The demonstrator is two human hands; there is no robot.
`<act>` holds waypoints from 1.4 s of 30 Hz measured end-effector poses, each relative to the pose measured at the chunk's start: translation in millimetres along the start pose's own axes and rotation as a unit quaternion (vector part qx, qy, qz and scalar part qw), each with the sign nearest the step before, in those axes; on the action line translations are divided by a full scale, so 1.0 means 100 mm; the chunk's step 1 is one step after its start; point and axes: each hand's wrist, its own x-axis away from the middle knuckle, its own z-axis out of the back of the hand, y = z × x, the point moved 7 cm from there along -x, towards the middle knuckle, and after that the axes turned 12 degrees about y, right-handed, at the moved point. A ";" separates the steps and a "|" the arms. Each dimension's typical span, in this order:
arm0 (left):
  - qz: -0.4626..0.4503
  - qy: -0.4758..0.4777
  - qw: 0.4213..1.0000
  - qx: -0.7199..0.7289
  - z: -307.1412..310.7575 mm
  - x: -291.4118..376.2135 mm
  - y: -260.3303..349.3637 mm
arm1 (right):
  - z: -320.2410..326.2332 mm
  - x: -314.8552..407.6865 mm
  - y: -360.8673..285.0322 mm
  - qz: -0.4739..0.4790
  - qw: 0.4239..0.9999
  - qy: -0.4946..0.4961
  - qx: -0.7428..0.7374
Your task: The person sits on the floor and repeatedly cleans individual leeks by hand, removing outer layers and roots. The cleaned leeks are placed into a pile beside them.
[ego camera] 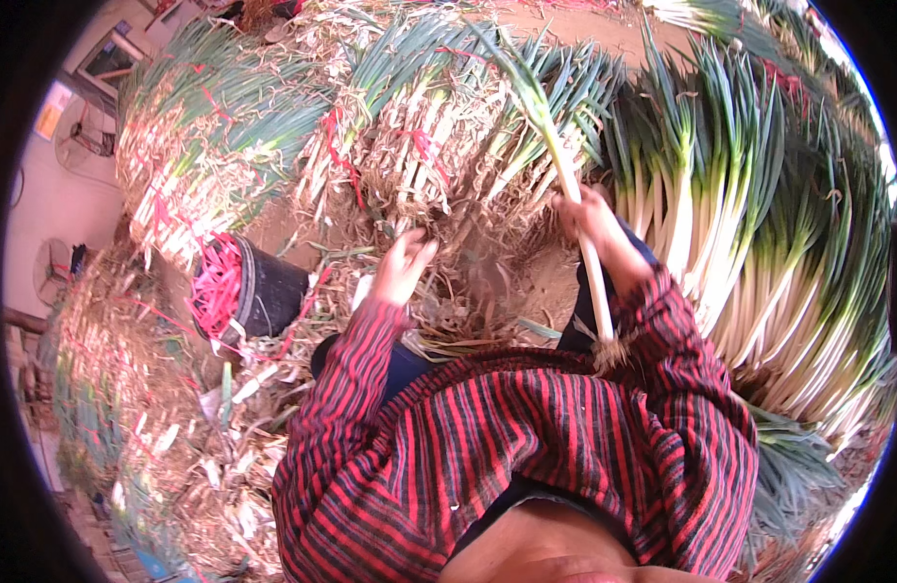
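Note:
A long white-stemmed green onion slants upward before me, with my right hand closed around its pale stalk. Its roots hang down near my striped shirt, and its green leaves point away from me. My left hand is raised over the litter of dry leaves, fingers slightly curled and apart, with nothing seen in it. Just beyond that hand stands a bundle of untrimmed green onions tied with red strips. Close to my right arm leans a row of cleaned green onions with smooth white stalks.
A tipped black bucket holds pink-red tying strips at my left. More tied onions are heaped at the far left. Peeled skins and leaves cover the ground. Two fans stand by the left wall.

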 end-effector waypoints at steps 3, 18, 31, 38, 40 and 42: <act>0.087 -0.069 0.966 0.235 -0.75 -0.30 0.33 | 0.01 0.67 0.02 -0.018 1.000 0.015 0.021; 0.324 0.111 0.656 0.672 -1.11 -0.58 -0.40 | -0.14 1.46 0.05 -0.240 0.919 -0.201 -0.238; 0.292 0.093 0.951 0.045 -0.88 -1.00 -2.93 | 3.45 0.72 -0.33 0.134 0.916 0.322 0.199; 0.149 0.009 0.972 -0.181 -1.76 -1.71 -2.52 | 3.75 0.29 0.29 0.048 0.817 0.416 0.397; 0.146 -0.013 0.970 -0.194 -1.95 -1.90 -2.45 | 2.65 -0.08 0.23 0.093 0.931 0.213 0.282; 0.209 -0.057 0.956 -0.198 -2.09 -1.98 -2.45 | 1.55 -0.14 -0.04 0.111 0.945 0.087 0.296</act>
